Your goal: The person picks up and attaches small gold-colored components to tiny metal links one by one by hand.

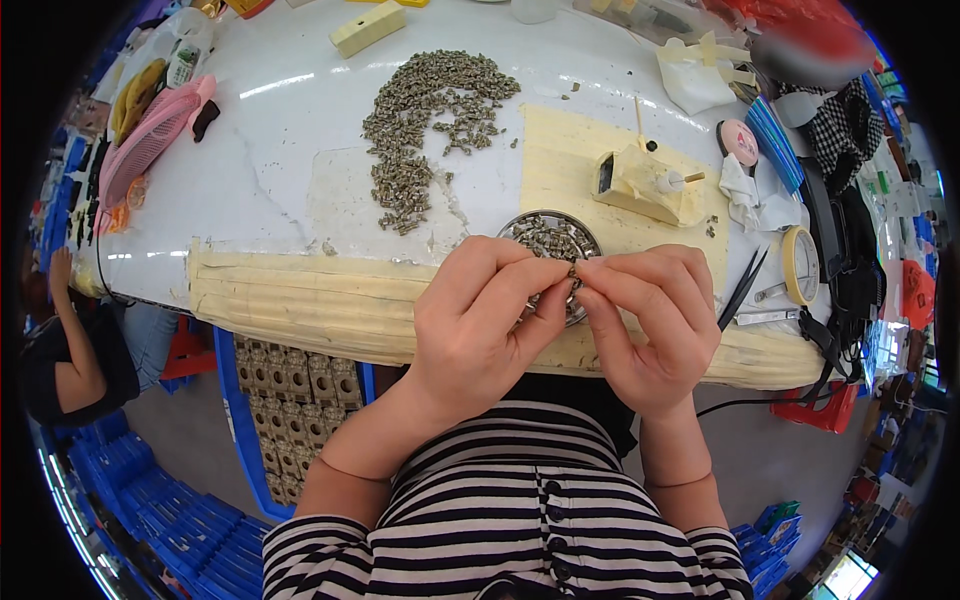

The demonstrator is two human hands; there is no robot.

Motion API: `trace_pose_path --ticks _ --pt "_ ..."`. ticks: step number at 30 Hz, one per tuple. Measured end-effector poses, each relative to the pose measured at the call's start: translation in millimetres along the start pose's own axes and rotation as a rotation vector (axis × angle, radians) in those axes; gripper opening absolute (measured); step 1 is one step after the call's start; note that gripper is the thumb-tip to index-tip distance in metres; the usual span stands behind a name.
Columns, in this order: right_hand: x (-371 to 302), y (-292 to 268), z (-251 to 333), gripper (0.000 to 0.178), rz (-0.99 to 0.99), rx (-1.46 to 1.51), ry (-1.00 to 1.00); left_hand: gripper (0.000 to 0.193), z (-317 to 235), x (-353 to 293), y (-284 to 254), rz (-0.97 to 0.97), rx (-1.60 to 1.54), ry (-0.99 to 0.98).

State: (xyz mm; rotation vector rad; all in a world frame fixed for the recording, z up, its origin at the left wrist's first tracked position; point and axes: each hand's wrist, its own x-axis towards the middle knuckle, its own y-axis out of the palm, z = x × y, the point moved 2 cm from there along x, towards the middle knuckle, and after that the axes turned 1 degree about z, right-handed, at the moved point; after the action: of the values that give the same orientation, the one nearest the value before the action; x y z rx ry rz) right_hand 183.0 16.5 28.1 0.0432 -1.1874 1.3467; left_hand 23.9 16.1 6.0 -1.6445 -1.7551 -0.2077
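Observation:
Both hands meet over a round metal dish [556,222] full of small metal parts [545,238], near the table's front edge. My left hand [485,310] pinches with thumb and index finger. Opposite it, my right hand [655,315] pinches too, fingertips touching or nearly touching the left ones. Between the fingertips sits a small metal part [573,272], mostly hidden by the fingers. Beyond the dish, a large heap of similar small metal parts [405,130] spreads in a curve across the white table.
Right of the dish are a tape-wrapped block [650,188] with a stick, black tweezers [742,290] and a tape roll [800,265]. A pink slotted basket [155,150] lies at far left. A blue crate [240,420] of metal castings is below the table edge. Another person [80,350] sits at left.

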Motion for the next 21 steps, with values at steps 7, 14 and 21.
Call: trace_pose_path --ticks 7,14,21 --pt "-0.3 0.3 -1.8 0.023 0.04 0.12 0.12 0.023 -0.3 -1.4 -2.5 -0.018 -0.013 0.045" --pt "-0.9 -0.2 -6.5 0.015 0.054 0.244 0.222 0.025 0.5 0.3 -3.2 0.008 0.043 0.179" --pt "-4.1 1.1 -6.5 0.016 0.031 0.206 0.202 0.025 0.4 -1.5 -0.3 0.042 0.038 0.136"
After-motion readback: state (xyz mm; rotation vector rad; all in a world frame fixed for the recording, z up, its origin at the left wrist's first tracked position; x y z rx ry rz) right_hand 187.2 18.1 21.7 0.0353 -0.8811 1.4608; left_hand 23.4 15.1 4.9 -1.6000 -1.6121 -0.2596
